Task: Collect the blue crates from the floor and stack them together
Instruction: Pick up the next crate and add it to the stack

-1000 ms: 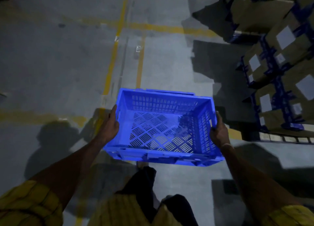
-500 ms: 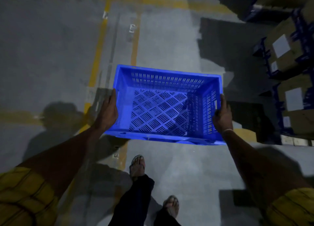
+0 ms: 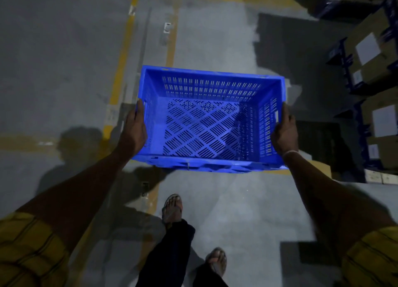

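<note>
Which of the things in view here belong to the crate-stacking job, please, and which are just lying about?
Part of the job:
- blue crate, empty, carried above the floor
- left hand gripping its left end
- right hand gripping its right end

Just there:
- cardboard boxes with white labels, stacked on the right
- yellow floor lines

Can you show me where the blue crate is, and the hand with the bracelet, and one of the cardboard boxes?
blue crate [image 3: 202,133]: head view, on its slotted floor.
right hand [image 3: 285,133]: head view, on the back of the hand, above the wrist band.
cardboard box [image 3: 366,49]: head view, on its white label.
</note>
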